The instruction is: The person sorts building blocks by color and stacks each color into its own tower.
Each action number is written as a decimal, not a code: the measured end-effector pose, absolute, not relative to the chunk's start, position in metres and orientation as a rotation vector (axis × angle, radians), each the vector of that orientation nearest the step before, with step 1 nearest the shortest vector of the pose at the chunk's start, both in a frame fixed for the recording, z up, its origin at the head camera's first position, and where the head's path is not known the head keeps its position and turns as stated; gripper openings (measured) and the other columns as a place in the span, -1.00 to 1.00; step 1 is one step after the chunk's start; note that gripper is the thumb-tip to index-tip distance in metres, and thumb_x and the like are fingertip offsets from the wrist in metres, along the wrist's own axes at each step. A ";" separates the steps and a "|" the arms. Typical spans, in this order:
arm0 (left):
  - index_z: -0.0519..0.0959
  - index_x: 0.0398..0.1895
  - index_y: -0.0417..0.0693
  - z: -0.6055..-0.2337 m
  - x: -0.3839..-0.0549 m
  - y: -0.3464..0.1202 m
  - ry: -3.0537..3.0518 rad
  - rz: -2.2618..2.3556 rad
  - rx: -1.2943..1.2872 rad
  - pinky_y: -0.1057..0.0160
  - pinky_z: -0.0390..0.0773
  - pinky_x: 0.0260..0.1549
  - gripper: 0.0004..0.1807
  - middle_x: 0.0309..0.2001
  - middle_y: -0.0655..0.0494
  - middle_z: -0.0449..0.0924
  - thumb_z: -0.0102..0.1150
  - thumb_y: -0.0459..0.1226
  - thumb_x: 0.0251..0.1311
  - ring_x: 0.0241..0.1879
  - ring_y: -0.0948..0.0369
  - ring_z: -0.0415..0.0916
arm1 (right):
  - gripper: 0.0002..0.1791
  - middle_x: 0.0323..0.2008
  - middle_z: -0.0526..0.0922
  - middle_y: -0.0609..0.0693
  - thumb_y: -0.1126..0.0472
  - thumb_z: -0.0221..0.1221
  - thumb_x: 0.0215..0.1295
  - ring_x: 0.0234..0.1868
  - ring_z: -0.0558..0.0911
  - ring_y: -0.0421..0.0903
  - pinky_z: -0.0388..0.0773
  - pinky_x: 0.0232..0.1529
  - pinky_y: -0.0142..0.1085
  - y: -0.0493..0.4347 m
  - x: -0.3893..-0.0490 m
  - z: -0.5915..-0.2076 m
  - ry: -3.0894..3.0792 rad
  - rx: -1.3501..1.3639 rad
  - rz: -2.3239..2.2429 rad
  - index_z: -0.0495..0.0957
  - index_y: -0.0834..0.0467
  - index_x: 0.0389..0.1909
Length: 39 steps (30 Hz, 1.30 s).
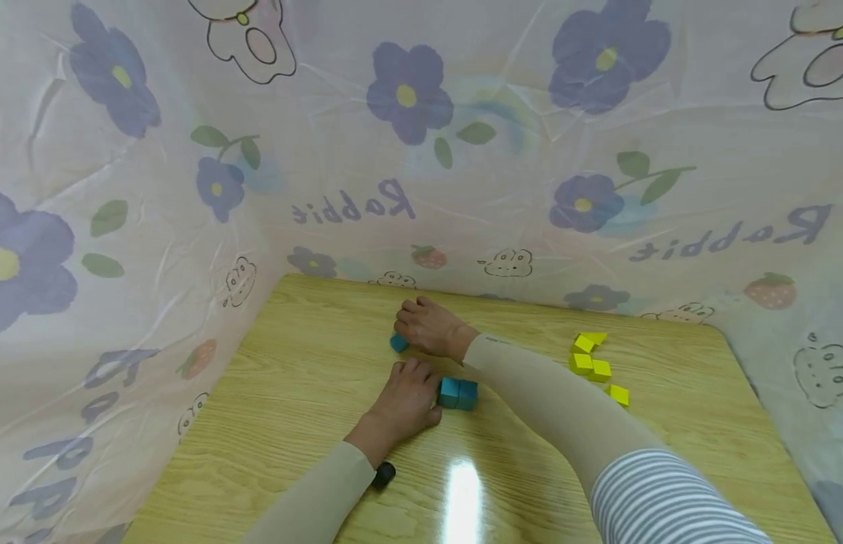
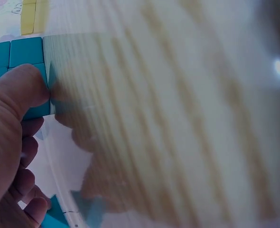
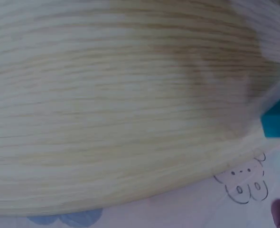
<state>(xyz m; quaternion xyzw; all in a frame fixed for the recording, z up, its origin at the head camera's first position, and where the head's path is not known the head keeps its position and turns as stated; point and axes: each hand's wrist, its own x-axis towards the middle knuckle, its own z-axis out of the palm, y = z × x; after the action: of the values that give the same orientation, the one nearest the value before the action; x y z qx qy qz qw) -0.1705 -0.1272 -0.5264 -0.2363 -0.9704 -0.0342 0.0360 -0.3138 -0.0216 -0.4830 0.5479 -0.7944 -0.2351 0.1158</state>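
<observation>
Two blue cubes point(image 1: 458, 394) stand side by side on the wooden table, seen also as teal cubes point(image 2: 26, 52) in the left wrist view. My left hand point(image 1: 406, 397) is at their left side; its thumb lies against a cube face and its other fingers are curled. Farther back, my right hand point(image 1: 435, 329) holds another blue block point(image 1: 399, 342) at its fingertips. Only part of that blue block point(image 3: 278, 118) shows at the right edge of the right wrist view, and the full grip is hidden.
Several yellow blocks point(image 1: 582, 364) lie on the right of the table point(image 1: 313, 363), one with a pointed shape. A small black object point(image 1: 384, 474) is beside the left sleeve. A patterned sheet point(image 1: 489, 189) rises behind the table and along its sides.
</observation>
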 end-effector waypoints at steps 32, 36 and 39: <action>0.65 -0.06 -0.07 -0.526 -0.168 -0.128 -2.950 -0.168 -0.720 0.05 0.38 0.05 -0.66 -0.09 0.12 0.53 0.34 -0.05 0.24 -0.09 0.11 0.31 | -0.77 -0.22 0.48 0.04 0.05 -0.01 0.51 -0.15 0.35 0.04 0.29 -0.07 -0.14 0.057 -0.273 -0.446 -2.340 1.293 -0.478 0.42 0.13 -0.24; 0.65 -0.06 -0.07 -0.524 -0.168 -0.127 -2.953 -0.165 -0.731 0.05 0.38 0.04 -0.66 -0.08 0.11 0.54 0.34 -0.05 0.25 -0.10 0.11 0.31 | -0.77 -0.22 0.50 0.06 0.06 0.00 0.50 -0.16 0.36 0.04 0.34 -0.07 -0.13 0.065 -0.266 -0.442 -2.314 1.292 -0.450 0.43 0.15 -0.24; 0.65 -0.04 -0.07 -0.522 -0.168 -0.126 -2.958 -0.165 -0.739 0.05 0.39 0.05 -0.65 -0.08 0.10 0.54 0.33 -0.04 0.26 -0.10 0.11 0.31 | -0.77 -0.24 0.50 0.06 0.05 0.03 0.46 -0.18 0.38 0.04 0.37 -0.07 -0.12 0.070 -0.261 -0.438 -2.278 1.284 -0.422 0.43 0.15 -0.27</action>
<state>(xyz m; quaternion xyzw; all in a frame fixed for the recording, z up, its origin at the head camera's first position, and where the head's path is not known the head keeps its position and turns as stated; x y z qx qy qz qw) -0.1683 -0.1264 -0.5217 -0.2417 -0.9678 -0.0539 0.0441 -0.2606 0.0704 -0.4383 0.4700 -0.8340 -0.1547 0.2442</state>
